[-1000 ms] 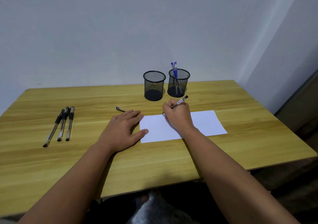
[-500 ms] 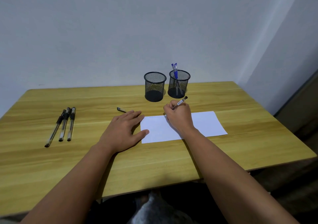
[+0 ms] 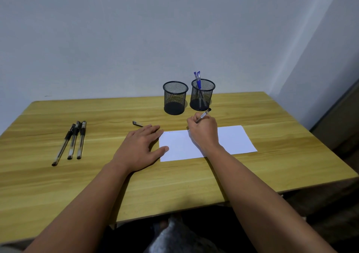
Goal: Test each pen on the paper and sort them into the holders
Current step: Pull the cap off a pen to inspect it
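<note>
A white sheet of paper [image 3: 235, 140] lies on the wooden table [image 3: 194, 179]. My right hand [image 3: 204, 132] grips a pen [image 3: 204, 114] in a writing hold, tip down at the paper's far edge; the tip is hidden by the hand. My left hand [image 3: 141, 147] rests flat on the table, thumb touching the paper's left edge. A faint mark shows near the sheet's top left. Two black mesh holders stand behind: the left holder [image 3: 175, 98] looks empty, the right holder [image 3: 202, 94] contains blue pens [image 3: 197, 79]. Three black pens [image 3: 74, 140] lie at the far left.
A black pen cap [image 3: 137, 123] lies on the table just beyond my left fingers. A white wall rises behind the table, and the table's right edge drops off toward a dark floor. Bare wood lies between the three pens and my left hand.
My right hand with the pen has shifted slightly along the paper's far edge. The left hand stays flat in the same place.
</note>
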Tool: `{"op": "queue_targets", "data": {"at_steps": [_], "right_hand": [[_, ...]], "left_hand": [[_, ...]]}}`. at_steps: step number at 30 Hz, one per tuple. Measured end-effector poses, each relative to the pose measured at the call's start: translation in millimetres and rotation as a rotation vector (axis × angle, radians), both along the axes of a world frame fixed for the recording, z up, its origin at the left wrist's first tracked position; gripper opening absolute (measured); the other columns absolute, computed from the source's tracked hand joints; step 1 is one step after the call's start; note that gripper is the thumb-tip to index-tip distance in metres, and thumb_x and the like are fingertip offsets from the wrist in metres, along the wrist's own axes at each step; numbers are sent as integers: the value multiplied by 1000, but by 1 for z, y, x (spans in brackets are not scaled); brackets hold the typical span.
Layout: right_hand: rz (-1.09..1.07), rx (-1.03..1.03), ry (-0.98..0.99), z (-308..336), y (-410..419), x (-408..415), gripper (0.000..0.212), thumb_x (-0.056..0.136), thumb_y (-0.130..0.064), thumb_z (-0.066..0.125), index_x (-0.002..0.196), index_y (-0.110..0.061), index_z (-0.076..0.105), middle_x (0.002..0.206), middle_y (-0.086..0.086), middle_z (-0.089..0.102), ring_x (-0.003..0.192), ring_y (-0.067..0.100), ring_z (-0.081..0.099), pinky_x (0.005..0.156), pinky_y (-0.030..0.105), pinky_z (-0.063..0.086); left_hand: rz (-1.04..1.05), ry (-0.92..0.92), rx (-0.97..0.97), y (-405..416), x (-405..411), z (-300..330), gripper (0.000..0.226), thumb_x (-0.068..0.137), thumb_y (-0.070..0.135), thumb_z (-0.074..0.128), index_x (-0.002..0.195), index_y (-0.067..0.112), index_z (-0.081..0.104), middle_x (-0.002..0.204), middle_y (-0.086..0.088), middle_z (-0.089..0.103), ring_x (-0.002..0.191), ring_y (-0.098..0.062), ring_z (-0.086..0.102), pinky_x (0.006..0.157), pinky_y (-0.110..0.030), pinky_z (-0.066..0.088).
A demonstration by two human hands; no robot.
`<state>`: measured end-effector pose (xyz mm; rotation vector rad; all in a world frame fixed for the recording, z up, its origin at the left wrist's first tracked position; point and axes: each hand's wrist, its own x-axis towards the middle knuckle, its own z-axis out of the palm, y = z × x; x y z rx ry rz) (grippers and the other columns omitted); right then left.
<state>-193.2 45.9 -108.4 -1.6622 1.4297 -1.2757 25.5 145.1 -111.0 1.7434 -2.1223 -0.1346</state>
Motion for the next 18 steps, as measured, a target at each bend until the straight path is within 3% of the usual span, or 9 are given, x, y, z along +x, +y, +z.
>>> {"op": "queue_targets", "data": {"at_steps": [5, 9, 11, 14, 16, 18], "right_hand": [[-87, 46, -41, 5, 4, 0, 44, 91, -17, 61, 54, -23, 38, 50, -9, 38, 54, 20, 38, 53, 40, 40], [-139, 134, -274, 10, 0, -8, 34, 94, -14, 59, 69, 1, 41, 57, 3, 47, 49, 11, 51, 59, 36, 45], [-133, 131, -355, 12, 0, -8, 40, 101, -19, 64, 77, 10, 49, 63, 12, 55, 51, 8, 60, 59, 35, 50], [-139, 115, -359, 12, 0, -6, 52, 103, -40, 69, 74, 0, 54, 62, 3, 58, 53, 2, 62, 55, 26, 49], [-120, 119, -382, 10, -2, -5, 51, 103, -46, 69, 68, -13, 50, 55, -8, 53, 50, 2, 56, 57, 32, 46], [-96, 143, -397, 11, -3, -4, 51, 103, -49, 67, 65, -21, 47, 50, -13, 48, 48, 3, 52, 60, 35, 43]], "left_hand": [[1, -5, 4, 0, 0, 1, 78, 86, 76, 38, 151, 34, 45, 161, 15, 36, 152, -7, 23, 120, -39, 24], [-3, 1, 0, 0, 0, 0, 77, 86, 75, 38, 151, 34, 45, 161, 15, 36, 152, -6, 23, 120, -38, 23], [-1, -7, -2, 0, 0, -1, 77, 87, 75, 39, 151, 34, 45, 161, 15, 35, 152, -6, 23, 119, -38, 23], [-12, 21, -5, 0, 1, -1, 72, 88, 71, 47, 148, 33, 49, 158, 14, 41, 151, -9, 28, 119, -41, 27], [-7, 104, -88, 1, 3, 0, 61, 89, 64, 54, 140, 31, 59, 147, 10, 54, 143, -15, 41, 113, -48, 37], [127, 151, -222, 0, 7, 2, 52, 89, 56, 51, 132, 30, 65, 138, 7, 60, 137, -20, 46, 105, -50, 41]]}}
